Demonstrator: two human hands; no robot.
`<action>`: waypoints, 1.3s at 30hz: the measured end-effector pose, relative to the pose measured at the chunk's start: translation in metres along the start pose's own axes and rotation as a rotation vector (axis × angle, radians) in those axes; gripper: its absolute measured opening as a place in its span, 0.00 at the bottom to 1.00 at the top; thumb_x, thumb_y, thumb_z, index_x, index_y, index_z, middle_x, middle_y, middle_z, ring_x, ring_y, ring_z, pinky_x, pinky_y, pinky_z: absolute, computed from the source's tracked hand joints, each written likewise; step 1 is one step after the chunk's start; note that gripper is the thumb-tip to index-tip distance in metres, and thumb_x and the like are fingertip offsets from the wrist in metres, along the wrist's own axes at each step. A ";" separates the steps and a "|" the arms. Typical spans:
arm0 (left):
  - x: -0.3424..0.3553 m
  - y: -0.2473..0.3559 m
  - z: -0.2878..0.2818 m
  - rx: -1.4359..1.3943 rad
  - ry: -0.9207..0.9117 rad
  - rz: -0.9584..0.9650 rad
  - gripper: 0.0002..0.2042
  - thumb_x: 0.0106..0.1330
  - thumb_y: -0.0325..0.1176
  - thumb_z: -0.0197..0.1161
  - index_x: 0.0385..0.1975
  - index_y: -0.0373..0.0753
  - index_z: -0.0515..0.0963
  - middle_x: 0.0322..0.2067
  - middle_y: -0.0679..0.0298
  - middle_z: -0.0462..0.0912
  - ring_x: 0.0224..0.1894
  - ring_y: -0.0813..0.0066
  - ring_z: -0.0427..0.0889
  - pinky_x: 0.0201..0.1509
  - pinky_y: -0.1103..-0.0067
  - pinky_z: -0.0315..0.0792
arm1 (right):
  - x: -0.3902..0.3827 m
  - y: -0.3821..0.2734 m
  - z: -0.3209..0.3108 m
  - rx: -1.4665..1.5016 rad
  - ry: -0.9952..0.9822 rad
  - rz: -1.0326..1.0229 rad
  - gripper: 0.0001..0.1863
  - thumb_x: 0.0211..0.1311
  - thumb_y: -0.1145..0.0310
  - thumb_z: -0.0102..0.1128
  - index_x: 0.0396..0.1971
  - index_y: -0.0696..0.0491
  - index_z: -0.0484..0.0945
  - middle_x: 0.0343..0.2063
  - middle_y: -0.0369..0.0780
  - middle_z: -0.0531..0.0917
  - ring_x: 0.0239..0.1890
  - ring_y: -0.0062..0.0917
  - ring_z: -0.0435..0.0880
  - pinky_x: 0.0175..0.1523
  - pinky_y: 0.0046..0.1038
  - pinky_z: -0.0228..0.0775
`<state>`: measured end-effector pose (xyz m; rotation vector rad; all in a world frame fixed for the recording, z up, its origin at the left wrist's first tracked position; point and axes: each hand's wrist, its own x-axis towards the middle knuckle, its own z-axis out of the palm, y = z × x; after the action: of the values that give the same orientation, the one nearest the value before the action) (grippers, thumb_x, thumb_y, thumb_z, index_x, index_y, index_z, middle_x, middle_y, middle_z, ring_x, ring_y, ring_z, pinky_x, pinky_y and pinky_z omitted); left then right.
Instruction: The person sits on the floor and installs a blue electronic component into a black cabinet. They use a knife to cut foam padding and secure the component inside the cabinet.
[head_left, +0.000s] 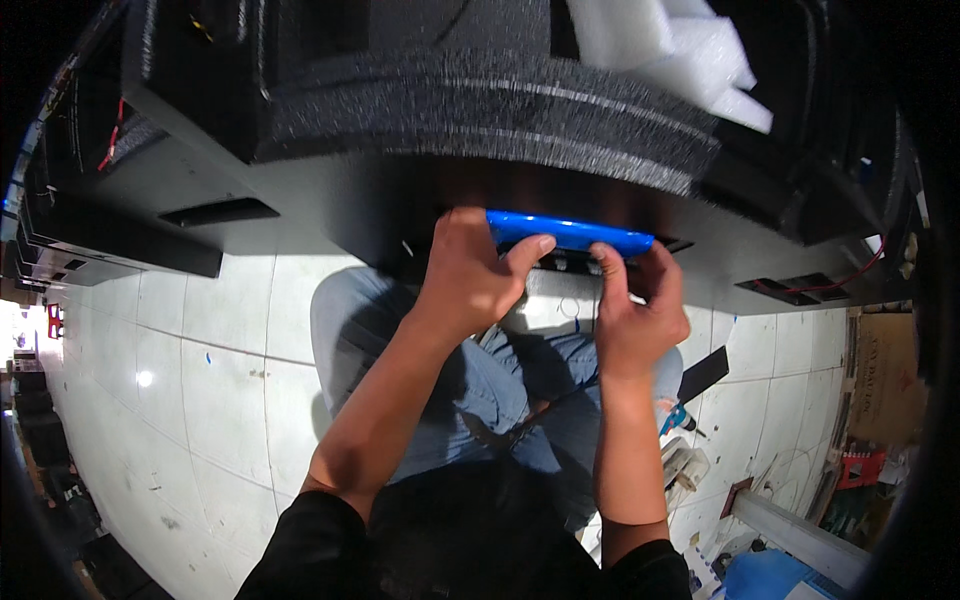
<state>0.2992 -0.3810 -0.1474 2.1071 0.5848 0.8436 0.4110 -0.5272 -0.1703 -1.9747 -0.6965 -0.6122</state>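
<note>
A long, shiny blue pack [572, 229], which looks like a shrink-wrapped battery pack, lies against the underside of a large black cabinet [350, 190]. My left hand [474, 268] grips its left end, thumb pressed on the near side and fingers curled behind. At the other end my right hand [642, 300] pinches it between thumb and bent fingers. A dark slot sits behind and just below the pack, mostly hidden by it and by my hands.
White foam pieces [690, 55] rest on the cabinet. On the tiled floor [220, 370] lie a cordless drill [684, 420] and a flat black piece [704, 373] beside my right leg. A cardboard box [888, 375] stands at the right. Red wires [113, 138] hang at the left.
</note>
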 end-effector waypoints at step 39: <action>0.001 0.002 0.013 0.171 0.132 -0.111 0.20 0.61 0.23 0.70 0.53 0.30 0.76 0.46 0.45 0.85 0.52 0.50 0.84 0.59 0.67 0.73 | -0.191 0.101 -0.016 0.282 -1.188 0.212 0.29 0.59 0.48 0.70 0.54 0.54 0.82 0.42 0.52 0.88 0.46 0.48 0.88 0.54 0.42 0.80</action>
<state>0.3094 -0.3882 -0.1517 2.1599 0.8631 0.9010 0.3415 -0.6266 -0.3501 -1.9677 -1.1423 0.8490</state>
